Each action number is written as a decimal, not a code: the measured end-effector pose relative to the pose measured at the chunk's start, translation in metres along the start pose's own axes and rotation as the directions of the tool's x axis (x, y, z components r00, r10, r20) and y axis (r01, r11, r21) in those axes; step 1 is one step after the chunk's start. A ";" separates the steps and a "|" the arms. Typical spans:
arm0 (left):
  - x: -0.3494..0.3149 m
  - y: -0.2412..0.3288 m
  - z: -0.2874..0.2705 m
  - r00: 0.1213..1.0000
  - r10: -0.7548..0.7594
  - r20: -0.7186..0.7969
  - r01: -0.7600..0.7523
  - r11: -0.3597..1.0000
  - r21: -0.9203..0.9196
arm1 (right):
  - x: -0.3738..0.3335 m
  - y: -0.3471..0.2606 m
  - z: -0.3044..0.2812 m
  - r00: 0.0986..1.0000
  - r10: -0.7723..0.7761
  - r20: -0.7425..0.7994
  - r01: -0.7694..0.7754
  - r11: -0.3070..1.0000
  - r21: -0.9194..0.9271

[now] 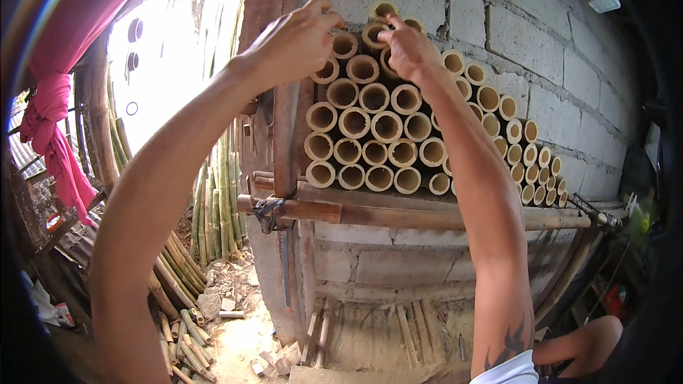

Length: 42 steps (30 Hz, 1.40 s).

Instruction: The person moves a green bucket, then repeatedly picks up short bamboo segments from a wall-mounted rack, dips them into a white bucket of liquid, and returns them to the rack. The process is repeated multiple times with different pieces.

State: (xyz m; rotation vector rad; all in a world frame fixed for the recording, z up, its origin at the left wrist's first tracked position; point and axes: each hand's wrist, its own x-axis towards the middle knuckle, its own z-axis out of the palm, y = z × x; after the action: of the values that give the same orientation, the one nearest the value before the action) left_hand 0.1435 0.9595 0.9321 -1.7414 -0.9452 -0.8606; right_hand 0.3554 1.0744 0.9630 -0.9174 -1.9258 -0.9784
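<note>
Cut bamboo tubes [353, 121] lie stacked in rows with their round open ends facing me. My right hand [414, 50] is at the top of the stack, its fingers closed at the rim of a bamboo tube [375, 35]. Another tube [384, 9] sits just above that one. To the left, my left hand [300, 39] is raised beside the stack's upper left edge, near a wooden post. Its fingers are bent and somewhat apart, with nothing visible in them. My right hand and forearm hide some of the tubes behind them.
A bamboo rail [398, 215] runs along the front below the stack, against a grey block wall [537, 35]. The wooden post [286, 135] stands at its left end. Bamboo poles [220, 206] lean farther left, near a knotted pink cloth [57, 128]. Cut pieces [188, 345] lie below.
</note>
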 end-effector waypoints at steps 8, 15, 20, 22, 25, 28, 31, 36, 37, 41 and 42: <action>-0.034 -0.001 -0.062 1.000 -0.012 0.029 0.013 0.999 -0.029 | 0.043 0.029 -0.035 0.938 -0.057 -0.341 0.042 0.998 -0.050; -0.091 -0.002 -0.093 0.997 0.082 -0.004 -0.082 0.993 -0.086 | 0.029 0.001 -0.141 0.748 -0.363 -0.555 0.372 0.922 -0.102; -0.145 -0.003 -0.120 0.980 0.196 0.021 -0.187 0.958 -0.219 | -0.046 -0.034 -0.183 0.916 -0.007 -0.402 0.067 0.989 0.136; -0.171 0.001 -0.129 0.977 0.203 0.069 -0.176 0.942 -0.285 | -0.089 -0.044 -0.182 0.941 -0.001 -0.338 0.057 0.986 0.156; -0.201 0.007 -0.148 0.897 0.416 0.148 -0.411 0.909 -0.063 | -0.167 -0.071 -0.179 0.972 0.008 -0.234 0.023 0.991 0.128; -0.219 0.015 -0.164 0.841 0.320 0.435 -0.253 0.945 -0.207 | -0.276 -0.128 -0.169 0.947 0.306 -0.098 -0.198 0.796 0.572; -0.228 0.024 -0.174 0.802 0.193 0.565 -0.029 0.958 -0.286 | -0.370 -0.182 -0.179 0.935 0.351 0.045 -0.351 0.902 0.250; -0.233 0.031 -0.158 0.806 0.148 0.573 0.024 0.959 -0.282 | -0.517 -0.252 -0.181 0.721 0.551 0.420 -0.649 0.749 0.132; -0.231 0.031 -0.148 0.806 0.152 0.572 0.014 0.961 -0.275 | -0.548 -0.263 -0.176 0.671 0.576 0.468 -0.695 0.708 0.126; -0.211 0.036 -0.098 0.873 0.201 0.445 -0.070 0.954 -0.292 | -0.683 -0.307 -0.147 0.392 0.673 0.627 -0.869 0.495 0.010; -0.201 0.035 -0.085 0.878 0.179 0.443 -0.048 0.955 -0.292 | -0.716 -0.315 -0.137 0.308 0.688 0.657 -0.891 0.451 -0.055</action>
State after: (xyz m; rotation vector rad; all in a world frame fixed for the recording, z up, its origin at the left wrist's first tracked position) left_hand 0.0719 0.8268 0.7710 -2.2858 -1.0515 -0.5140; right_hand 0.4479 0.6388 0.3053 -1.8928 -1.5862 0.3247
